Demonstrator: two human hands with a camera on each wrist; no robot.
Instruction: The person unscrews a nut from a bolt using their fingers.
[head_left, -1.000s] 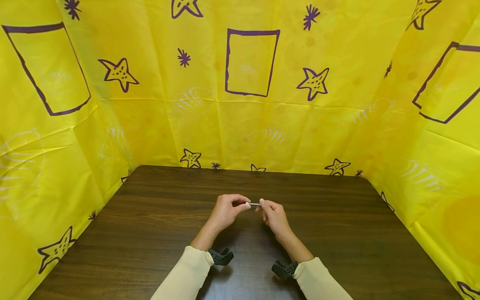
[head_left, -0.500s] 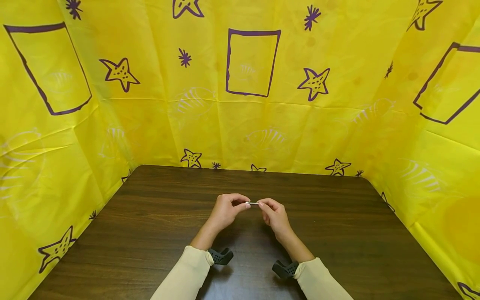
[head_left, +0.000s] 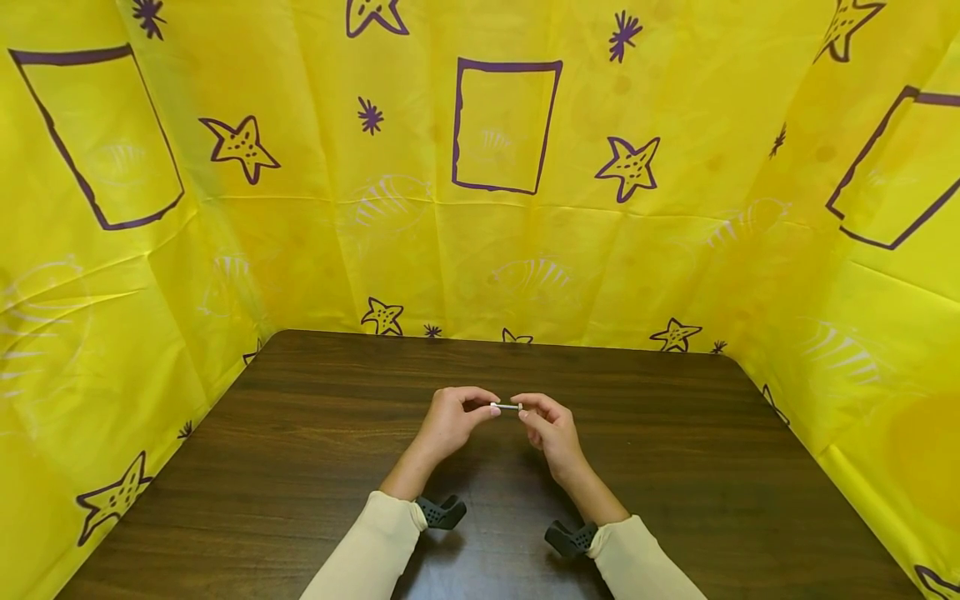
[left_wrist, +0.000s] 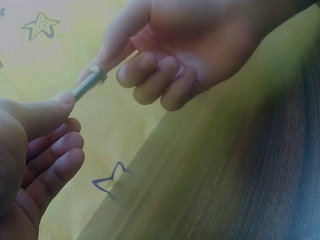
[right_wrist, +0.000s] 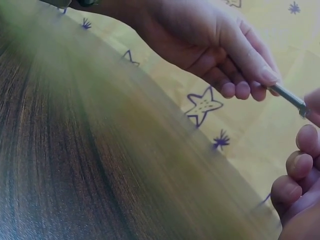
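A short metal bolt (head_left: 507, 407) lies level between my two hands, above the table. My left hand (head_left: 448, 421) pinches its left end between thumb and index finger; those fingers hide part of that end. On the bolt's right end sits a small nut (left_wrist: 100, 74), also visible as a nut (right_wrist: 303, 109) in the right wrist view. My right hand (head_left: 551, 429) has its thumb and index finger around the nut, the fingertips slightly spread so that the nut shows between them. The other fingers of the right hand are curled in towards its palm.
A dark wood-grain table (head_left: 315, 467) lies under both hands. Yellow cloth (head_left: 495, 250) with purple starfish drawings hangs behind the table and along both sides. Each wrist carries a dark strap mount, such as the right mount (head_left: 570, 539).
The right thumb and index finger moved from a close pinch that hid the nut to a slightly wider spread that shows it. The left hand and the bolt stay nearly still.
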